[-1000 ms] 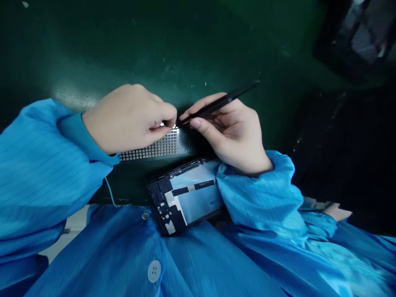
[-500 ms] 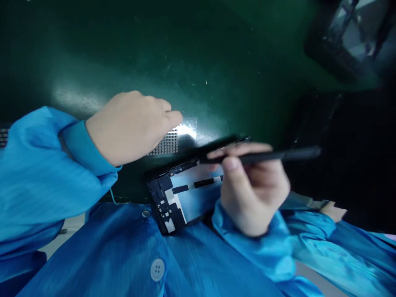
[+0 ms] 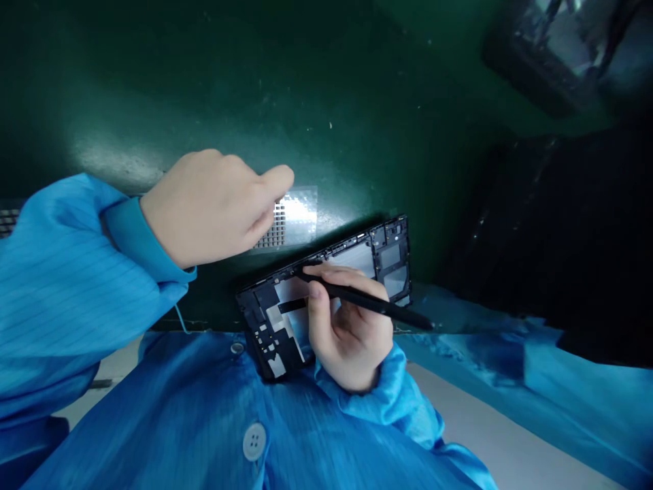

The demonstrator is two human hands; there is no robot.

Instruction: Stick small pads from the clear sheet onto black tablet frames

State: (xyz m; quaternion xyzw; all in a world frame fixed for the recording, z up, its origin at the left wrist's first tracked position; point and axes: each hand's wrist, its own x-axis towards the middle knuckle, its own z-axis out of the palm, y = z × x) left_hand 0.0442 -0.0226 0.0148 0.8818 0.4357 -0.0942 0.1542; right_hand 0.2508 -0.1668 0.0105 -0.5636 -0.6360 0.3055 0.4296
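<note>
My right hand (image 3: 347,327) grips black tweezers (image 3: 372,304) and rests on an opened phone frame (image 3: 388,255) that lies at the near edge of the green mat. The tweezer tips touch the frame's upper edge near its middle. My left hand (image 3: 214,204) hovers with curled fingers over a clear sheet of small square stickers (image 3: 293,218), its forefinger pointing along the sheet's top. Both arms wear blue striped sleeves.
The green mat (image 3: 306,95) covers the bench. A dark tray or fixture (image 3: 556,47) sits at the far right corner, and a black area (image 3: 561,224) lies to the right. Another grid sheet (image 3: 7,219) peeks out at the left edge.
My right hand has come away from the sticker sheet and swung down onto the phone frame with the tweezers. My left hand has loosened its pinch on the sheet.
</note>
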